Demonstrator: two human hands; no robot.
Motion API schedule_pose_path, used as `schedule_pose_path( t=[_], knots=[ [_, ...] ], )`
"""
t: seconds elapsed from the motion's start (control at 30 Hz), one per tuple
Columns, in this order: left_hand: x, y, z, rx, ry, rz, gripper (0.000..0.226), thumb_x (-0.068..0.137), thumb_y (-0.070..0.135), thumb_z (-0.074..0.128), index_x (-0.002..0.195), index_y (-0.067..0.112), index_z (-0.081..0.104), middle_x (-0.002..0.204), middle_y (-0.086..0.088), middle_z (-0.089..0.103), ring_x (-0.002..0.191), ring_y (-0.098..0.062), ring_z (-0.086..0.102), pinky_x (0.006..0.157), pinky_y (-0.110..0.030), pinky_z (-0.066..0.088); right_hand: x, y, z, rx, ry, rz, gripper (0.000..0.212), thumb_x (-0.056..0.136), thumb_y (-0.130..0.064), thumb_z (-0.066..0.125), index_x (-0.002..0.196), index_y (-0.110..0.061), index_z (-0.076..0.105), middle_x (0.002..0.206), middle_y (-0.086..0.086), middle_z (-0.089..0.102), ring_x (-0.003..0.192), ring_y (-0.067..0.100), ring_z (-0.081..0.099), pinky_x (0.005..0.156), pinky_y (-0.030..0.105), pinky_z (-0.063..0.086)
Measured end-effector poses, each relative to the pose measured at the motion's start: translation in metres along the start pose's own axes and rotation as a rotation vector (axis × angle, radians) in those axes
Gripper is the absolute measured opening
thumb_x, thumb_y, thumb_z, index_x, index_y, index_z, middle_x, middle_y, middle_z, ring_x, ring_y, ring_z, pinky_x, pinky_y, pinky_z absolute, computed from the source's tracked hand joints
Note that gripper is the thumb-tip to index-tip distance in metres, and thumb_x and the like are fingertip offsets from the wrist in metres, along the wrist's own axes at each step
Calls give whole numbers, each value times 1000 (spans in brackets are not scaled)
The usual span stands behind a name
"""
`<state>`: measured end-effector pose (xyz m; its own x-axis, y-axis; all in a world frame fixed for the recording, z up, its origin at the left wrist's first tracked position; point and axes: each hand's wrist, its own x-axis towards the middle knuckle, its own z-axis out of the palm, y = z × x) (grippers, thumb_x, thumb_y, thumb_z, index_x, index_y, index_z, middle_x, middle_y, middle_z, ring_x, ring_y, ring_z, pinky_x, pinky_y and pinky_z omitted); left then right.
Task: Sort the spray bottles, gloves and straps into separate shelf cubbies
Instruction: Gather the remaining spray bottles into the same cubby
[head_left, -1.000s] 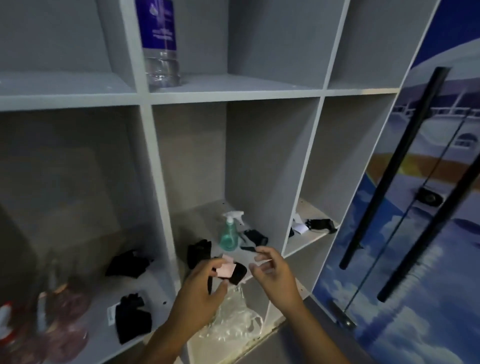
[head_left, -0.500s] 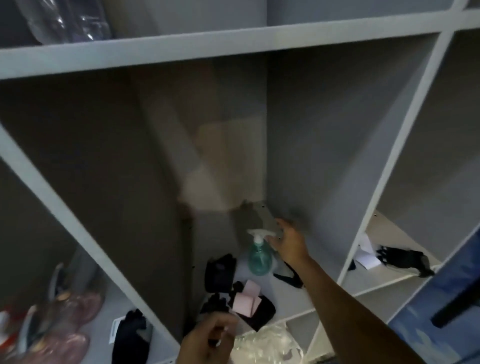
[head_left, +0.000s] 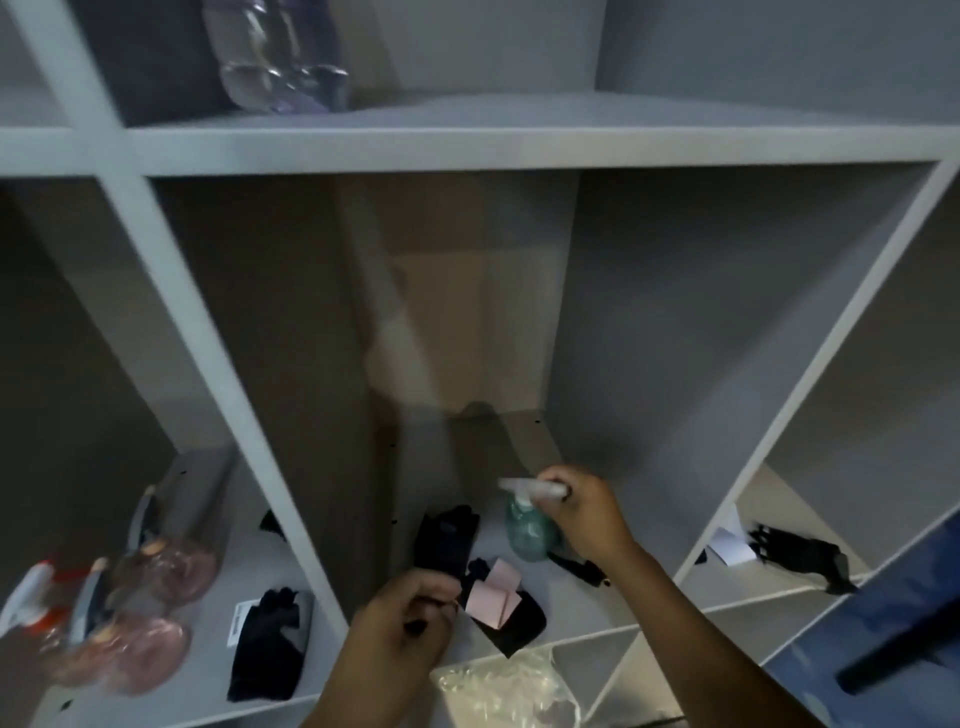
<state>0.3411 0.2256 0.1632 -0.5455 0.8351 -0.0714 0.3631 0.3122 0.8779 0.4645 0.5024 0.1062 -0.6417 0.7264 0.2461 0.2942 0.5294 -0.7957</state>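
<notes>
**Right hand on green spray bottle, middle cubby**

Right hand (head_left: 584, 512) reaches into the middle cubby (head_left: 587, 613) and grips the white trigger head of the green spray bottle (head_left: 530, 535), which stands upright on the cubby floor. Left hand (head_left: 402, 621) sits at the cubby's front edge, fingers curled around a small dark item that cannot be identified. Just beside it lies a black glove with a pink tag (head_left: 496, 597); another black glove (head_left: 447, 538) lies left of the bottle. Left cubby holds pink spray bottles (head_left: 140, 613) and a black glove pair (head_left: 270, 649). Right cubby holds a black strap (head_left: 800, 553).
</notes>
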Motion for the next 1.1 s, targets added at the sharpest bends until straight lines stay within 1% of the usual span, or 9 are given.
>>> schedule_pose_path(
  t=[0.13, 0.27, 0.43, 0.53, 0.67, 0.8, 0.87, 0.93, 1.1],
  knots=[
    [-12, 3, -17, -72, -29, 64, 35, 85, 10, 74, 106, 36, 68, 99, 17, 71, 91, -9, 68, 89, -28, 56, -63, -73, -20, -48, -160, -99, 6, 87, -25, 70, 82, -27, 67, 84, -7, 65, 79, 11, 63, 70, 34, 51],
    [-40, -5, -42, -63, -55, 172, 45, 81, 34, 80, 120, 41, 58, 115, 23, 62, 101, 4, 62, 89, -18, 53, -122, -142, -3, -79, -292, -115, 5, 88, -25, 72, 88, -27, 67, 90, -3, 66, 84, 15, 63, 75, 40, 51],
    [-91, -41, -107, 36, -81, 305, 24, 82, 43, 75, 102, 35, 64, 95, 22, 66, 90, 4, 62, 74, -11, 47, -168, -232, 72, -38, -379, -119, 10, 87, -17, 75, 90, -25, 70, 86, -4, 67, 78, 14, 62, 67, 27, 46],
    [-114, -78, -163, 80, -19, 343, 20, 84, 43, 71, 96, 28, 65, 90, 15, 67, 84, 0, 63, 71, -21, 50, -175, -274, 129, -33, -445, -159, 8, 89, -19, 75, 91, -25, 69, 85, -4, 67, 76, 13, 62, 67, 27, 46],
    [-127, -119, -240, 126, 58, 323, 20, 85, 44, 68, 88, 25, 61, 85, 9, 65, 81, -5, 62, 72, -36, 52, -157, -321, 206, -39, -487, -235, 11, 88, -19, 74, 88, -28, 67, 87, -7, 65, 81, 11, 62, 70, 29, 47],
    [-114, -134, -304, 176, 215, 334, 21, 86, 32, 72, 80, 29, 52, 82, 9, 65, 81, -8, 63, 88, -12, 36, -111, -363, 258, -16, -517, -262, 11, 85, -18, 76, 88, -24, 67, 87, -6, 64, 81, 10, 61, 72, 29, 46],
    [-103, -129, -330, 187, 272, 350, 18, 87, 38, 69, 82, 31, 52, 83, 11, 61, 80, -8, 61, 89, -27, 40, -86, -386, 270, 16, -518, -292, 12, 85, -13, 75, 90, -21, 67, 89, -3, 66, 83, 13, 62, 73, 28, 47],
    [-92, -122, -352, 162, 296, 350, 14, 88, 37, 67, 87, 30, 55, 86, 12, 59, 80, -9, 59, 76, -38, 50, -63, -406, 278, 45, -502, -326, 12, 84, -9, 76, 92, -15, 68, 89, 1, 68, 81, 12, 62, 72, 23, 45],
    [-57, -108, -382, 165, 370, 352, 12, 90, 31, 66, 89, 30, 54, 88, 10, 59, 80, -13, 59, 70, -47, 53, -11, -426, 291, 116, -484, -343, 15, 86, -10, 75, 94, -17, 64, 80, -7, 63, 72, 2, 55, 66, 18, 43]
  ],
)
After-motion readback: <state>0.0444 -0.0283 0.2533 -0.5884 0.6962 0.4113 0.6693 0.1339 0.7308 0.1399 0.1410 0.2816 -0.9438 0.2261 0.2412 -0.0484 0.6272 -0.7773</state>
